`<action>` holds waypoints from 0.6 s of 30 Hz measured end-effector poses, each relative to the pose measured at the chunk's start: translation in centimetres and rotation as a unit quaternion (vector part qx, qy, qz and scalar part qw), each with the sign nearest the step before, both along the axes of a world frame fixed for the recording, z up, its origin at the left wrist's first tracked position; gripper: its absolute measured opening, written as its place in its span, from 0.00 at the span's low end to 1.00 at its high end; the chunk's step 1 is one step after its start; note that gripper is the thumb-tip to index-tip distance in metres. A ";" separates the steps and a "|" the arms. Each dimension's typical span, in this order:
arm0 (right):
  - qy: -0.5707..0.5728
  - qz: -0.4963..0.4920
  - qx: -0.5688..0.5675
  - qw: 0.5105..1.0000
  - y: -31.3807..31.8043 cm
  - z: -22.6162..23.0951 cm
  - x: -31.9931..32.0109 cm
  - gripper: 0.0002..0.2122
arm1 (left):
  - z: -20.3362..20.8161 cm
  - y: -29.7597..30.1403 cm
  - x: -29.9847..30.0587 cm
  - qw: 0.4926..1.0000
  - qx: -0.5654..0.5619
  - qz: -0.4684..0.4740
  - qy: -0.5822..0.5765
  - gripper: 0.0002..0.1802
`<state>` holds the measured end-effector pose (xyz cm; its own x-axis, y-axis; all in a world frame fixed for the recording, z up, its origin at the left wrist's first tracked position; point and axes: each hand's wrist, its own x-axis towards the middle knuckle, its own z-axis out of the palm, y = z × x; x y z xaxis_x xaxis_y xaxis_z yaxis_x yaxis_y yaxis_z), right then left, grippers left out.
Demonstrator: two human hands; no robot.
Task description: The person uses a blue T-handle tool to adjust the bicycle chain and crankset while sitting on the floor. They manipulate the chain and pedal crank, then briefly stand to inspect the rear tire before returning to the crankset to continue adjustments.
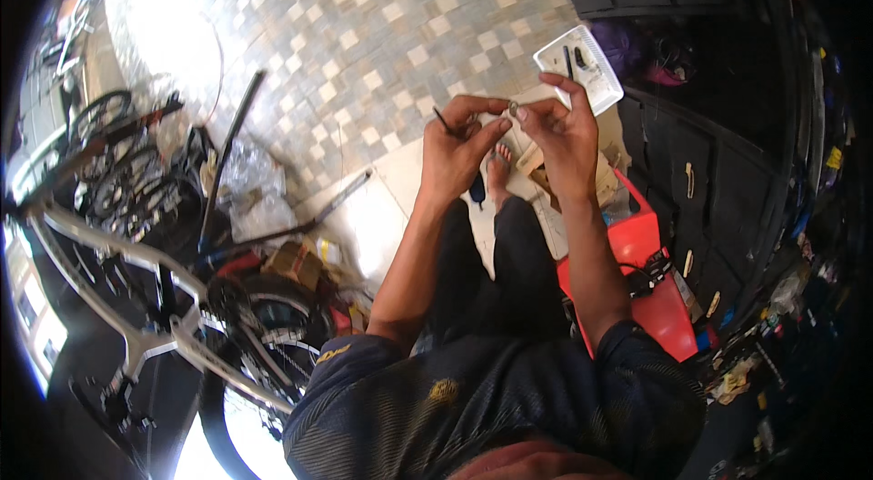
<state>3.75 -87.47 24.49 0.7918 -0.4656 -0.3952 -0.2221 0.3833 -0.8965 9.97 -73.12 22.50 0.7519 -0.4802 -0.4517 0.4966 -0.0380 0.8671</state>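
In front of me, both hands come together at a small ring-shaped metal piece (513, 109). My left hand (455, 148) pinches it from one side between thumb and forefinger. A thin dark rod (443, 122) also sticks out from between the curled fingers of that hand. On the other side, my right hand (566, 139) grips the ring with thumb and forefinger, its other fingers raised. Exactly what kind of part the ring is, I cannot make out. A dark object (477, 189) shows just below my left hand; whether it joins the rod is hidden.
Beyond my right hand lies a white tray (614, 96) with dark items. A cardboard box (607, 145) and a red plastic chair (673, 321) stand at right, beside black drawers (668, 153). A bicycle frame (136, 253), wheels and plastic bags (250, 180) crowd the left.
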 end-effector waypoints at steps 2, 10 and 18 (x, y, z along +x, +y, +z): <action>-0.020 0.050 -0.024 0.998 1.5 1.9 -0.4 0.23 | 2.0 1.3 -1.7 0.998 -0.009 0.062 0.016 0.10; -0.139 0.280 -0.304 0.900 9.0 8.7 -3.5 0.19 | 7.4 9.6 -9.1 0.966 -0.055 0.234 -0.090 0.04; -0.296 0.593 -0.252 0.706 21.0 8.9 -9.3 0.26 | 8.9 22.4 -17.1 0.745 -0.328 0.555 0.171 0.06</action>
